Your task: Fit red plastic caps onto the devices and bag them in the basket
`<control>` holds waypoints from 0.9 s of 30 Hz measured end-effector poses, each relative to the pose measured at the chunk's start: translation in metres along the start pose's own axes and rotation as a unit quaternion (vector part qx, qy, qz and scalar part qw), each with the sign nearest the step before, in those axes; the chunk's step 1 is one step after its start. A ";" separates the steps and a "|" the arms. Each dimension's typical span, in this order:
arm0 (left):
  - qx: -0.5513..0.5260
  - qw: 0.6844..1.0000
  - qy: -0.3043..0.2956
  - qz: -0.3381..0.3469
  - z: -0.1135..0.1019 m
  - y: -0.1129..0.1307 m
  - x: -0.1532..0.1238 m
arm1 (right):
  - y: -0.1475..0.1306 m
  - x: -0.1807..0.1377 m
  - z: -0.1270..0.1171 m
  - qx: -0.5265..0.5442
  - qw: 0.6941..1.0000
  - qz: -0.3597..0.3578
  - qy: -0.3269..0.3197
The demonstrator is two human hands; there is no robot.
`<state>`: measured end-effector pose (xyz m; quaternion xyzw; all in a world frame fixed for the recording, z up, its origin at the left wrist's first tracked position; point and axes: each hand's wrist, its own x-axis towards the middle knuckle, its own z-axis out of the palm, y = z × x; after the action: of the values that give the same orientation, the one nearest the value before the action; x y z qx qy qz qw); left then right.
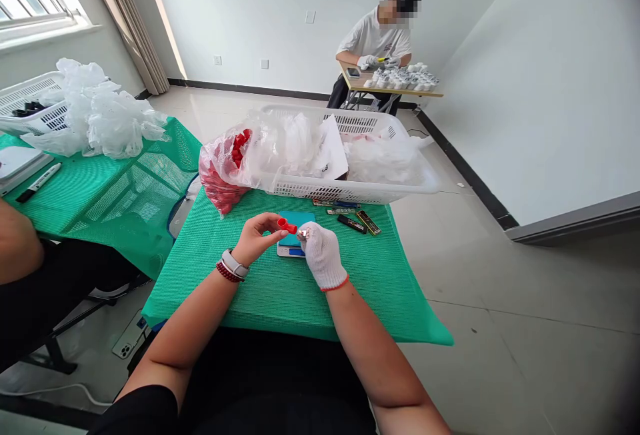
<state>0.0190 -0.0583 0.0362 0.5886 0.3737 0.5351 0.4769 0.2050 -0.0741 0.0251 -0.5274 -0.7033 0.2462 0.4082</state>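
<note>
In the head view, a red plastic piece [287, 225] is being pinched by the bare left hand [257, 236], its thumb and fingers clamped on it, above the middle of the green-covered desk [280, 302]. A small shiny metal object [303, 234] is being gripped by the right hand [323, 256], which is being covered by a white knit glove with an orange hem; whether metal and red piece are touching cannot be told. Beneath the hands, a teal-topped scale [295, 252] is being partly hidden.

Along the far edge, a white basket [350, 192] is being filled out by clear plastic bags [383, 158] and a white card [334, 148]. At the far left corner, red pieces are being held in a clear bag [220, 185] beside the basket. Toward the far right corner, a black item [351, 223] and a black-and-gold strip [369, 222] are being kept side by side.

Beyond the far edge, a yellow object [383, 59] is being handled by a white-gloved co-worker [376, 35] behind white pieces [405, 78].
</note>
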 end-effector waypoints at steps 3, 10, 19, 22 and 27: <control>0.003 1.000 0.004 0.002 0.000 -0.001 0.000 | 0.004 0.000 0.001 0.012 1.000 0.013 0.001; 0.009 1.000 0.014 0.006 0.001 0.002 0.001 | 0.007 -0.001 0.004 0.031 0.999 0.022 -0.011; 0.033 0.998 -0.044 0.009 0.001 0.008 0.000 | 0.006 0.003 -0.002 0.053 0.999 0.014 0.002; 0.016 1.000 -0.017 0.002 0.000 0.006 0.001 | 0.003 0.003 -0.003 0.064 0.998 -0.001 -0.012; 0.006 1.000 0.002 0.003 -0.001 0.003 0.001 | 0.000 0.003 -0.002 0.088 0.996 -0.013 -0.031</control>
<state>0.0181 -0.0580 0.0393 0.5911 0.3760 0.5359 0.4712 0.2063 -0.0717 0.0268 -0.4722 -0.6981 0.3184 0.4339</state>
